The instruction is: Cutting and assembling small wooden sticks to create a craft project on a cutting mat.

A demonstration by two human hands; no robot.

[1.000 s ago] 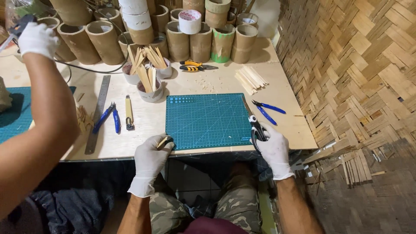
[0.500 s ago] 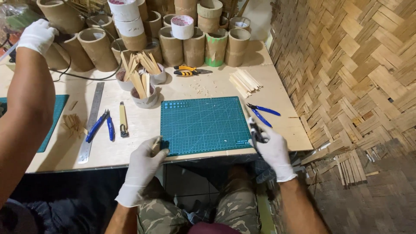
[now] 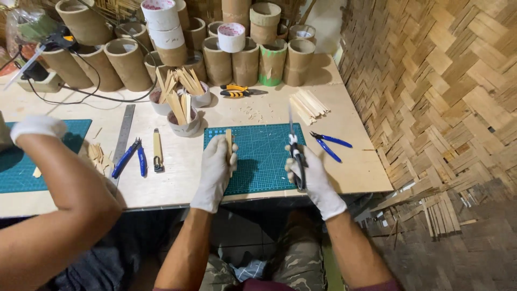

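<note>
Both my hands wear white gloves and hover over a green cutting mat point(image 3: 264, 156) on the plywood table. My left hand point(image 3: 215, 167) holds a short flat bamboo stick point(image 3: 229, 141) upright over the mat's left part. My right hand point(image 3: 309, 175) grips black-handled scissors point(image 3: 295, 151), blades pointing up and away from me, above the mat's right edge. The two hands are a short gap apart.
Another person's bare arm and gloved hand point(image 3: 37, 126) reach in at left over a second green mat point(image 3: 21, 161). Blue pliers point(image 3: 328, 144), a pile of bamboo strips point(image 3: 308, 103), cups of sticks point(image 3: 183, 116), a steel ruler point(image 3: 123, 134), blue-handled pliers point(image 3: 129, 156), bamboo tubes point(image 3: 237, 59) and tape rolls point(image 3: 231, 36) surround the mat.
Both my hands rose from the table's front edge to above the mat, the left bringing the stick up, the right lifting the scissors. The other person's hand drew back from the tubes.
</note>
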